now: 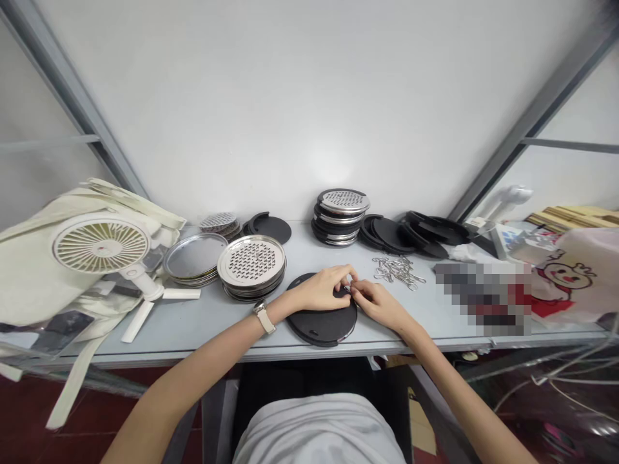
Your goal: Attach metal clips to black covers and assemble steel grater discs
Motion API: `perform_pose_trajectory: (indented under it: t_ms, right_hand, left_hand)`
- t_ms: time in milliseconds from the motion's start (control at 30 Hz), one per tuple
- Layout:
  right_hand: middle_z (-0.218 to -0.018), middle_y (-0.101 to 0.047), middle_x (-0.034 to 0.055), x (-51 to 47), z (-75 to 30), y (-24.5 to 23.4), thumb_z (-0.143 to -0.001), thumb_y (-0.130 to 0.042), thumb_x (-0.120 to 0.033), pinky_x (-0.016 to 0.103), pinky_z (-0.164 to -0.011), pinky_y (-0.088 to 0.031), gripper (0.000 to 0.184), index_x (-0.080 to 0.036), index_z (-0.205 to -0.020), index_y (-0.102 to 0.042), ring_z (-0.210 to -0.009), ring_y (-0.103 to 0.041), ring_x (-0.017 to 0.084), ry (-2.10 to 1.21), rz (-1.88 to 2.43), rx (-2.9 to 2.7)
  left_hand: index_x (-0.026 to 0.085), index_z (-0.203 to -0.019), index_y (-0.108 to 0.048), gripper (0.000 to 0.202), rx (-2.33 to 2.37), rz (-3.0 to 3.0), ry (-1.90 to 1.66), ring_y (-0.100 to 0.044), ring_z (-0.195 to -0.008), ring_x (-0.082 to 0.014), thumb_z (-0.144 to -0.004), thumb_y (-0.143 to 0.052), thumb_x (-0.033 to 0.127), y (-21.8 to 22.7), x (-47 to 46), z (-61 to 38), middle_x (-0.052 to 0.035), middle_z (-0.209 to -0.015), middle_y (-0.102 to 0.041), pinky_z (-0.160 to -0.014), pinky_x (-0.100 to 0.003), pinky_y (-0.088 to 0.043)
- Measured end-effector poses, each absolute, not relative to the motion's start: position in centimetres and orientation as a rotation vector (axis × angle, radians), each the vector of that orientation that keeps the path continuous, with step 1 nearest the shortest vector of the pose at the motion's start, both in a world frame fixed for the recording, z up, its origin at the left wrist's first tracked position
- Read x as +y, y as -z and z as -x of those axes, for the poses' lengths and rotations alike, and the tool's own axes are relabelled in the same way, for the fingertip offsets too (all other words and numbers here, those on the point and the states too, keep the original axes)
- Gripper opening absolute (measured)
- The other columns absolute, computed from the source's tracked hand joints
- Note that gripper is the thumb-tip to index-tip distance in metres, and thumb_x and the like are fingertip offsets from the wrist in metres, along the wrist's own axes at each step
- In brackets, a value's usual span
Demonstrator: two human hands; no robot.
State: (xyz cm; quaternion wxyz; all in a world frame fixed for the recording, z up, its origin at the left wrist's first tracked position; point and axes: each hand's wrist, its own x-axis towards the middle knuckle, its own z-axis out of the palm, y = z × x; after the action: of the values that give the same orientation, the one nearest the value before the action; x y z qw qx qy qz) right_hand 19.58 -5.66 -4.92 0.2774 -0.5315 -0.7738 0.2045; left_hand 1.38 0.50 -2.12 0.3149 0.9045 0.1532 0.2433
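A black round plate (319, 325) lies flat near the table's front edge, partly covered by my left hand. My left hand (326, 288) rests across its upper part with bent fingers closed at the right rim. There my right hand (380, 303) meets it, thumb and fingertips pinched together. Between the fingertips of both hands shows a small shiny metal clip (347, 289), mostly hidden. Just beyond my right hand lies a loose pile of wire clips (399, 270). Left of the plate stands a stack of round metal grater discs (251, 261).
Plain metal discs (193, 258) and a white fan (101, 245) are at the left. Behind stand assembled graters (341, 216), with black round parts (394, 235) to their right and another black part (273, 229) to their left. A printed bag (570, 274) sits far right.
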Motion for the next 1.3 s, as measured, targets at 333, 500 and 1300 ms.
perform_pose_trajectory:
  t_ms: [333,500,1300]
  right_hand:
    - [-0.059,-0.047,-0.0021,-5.80,-19.41,4.94,-0.089,-0.039,-0.026,0.025,-0.056,-0.033,0.026,-0.019,-0.064,-0.045,-0.056,-0.044,0.013,-0.531,1.438,-2.011]
    - [-0.058,-0.043,-0.0035,-5.89,-19.24,4.84,-0.085,-0.043,-0.024,0.025,-0.056,-0.033,0.024,-0.020,-0.062,-0.040,-0.056,-0.041,0.012,-0.500,1.424,-2.010]
    - [-0.058,-0.046,-0.0022,-5.89,-19.15,5.08,-0.085,-0.043,-0.025,0.025,-0.053,-0.032,0.022,-0.019,-0.064,-0.046,-0.054,-0.041,0.013,-0.431,1.453,-2.000]
  left_hand:
    - [0.021,-0.109,-0.050,0.040,0.416,-2.276,-0.620,-0.051,-0.067,-0.0101,-0.070,-0.060,0.014,1.82,0.57,-1.20,0.0039,-0.077,-0.051,-0.062,-0.020,-0.042]
    - [0.022,-0.111,-0.050,0.042,0.414,-2.249,-0.631,-0.050,-0.065,-0.0092,-0.070,-0.060,0.014,1.96,0.64,-1.24,0.0046,-0.075,-0.050,-0.059,-0.019,-0.040]
    - [0.020,-0.108,-0.051,0.040,0.435,-2.213,-0.619,-0.052,-0.067,-0.0094,-0.070,-0.061,0.013,2.22,0.75,-1.36,0.0033,-0.077,-0.056,-0.062,-0.019,-0.044]
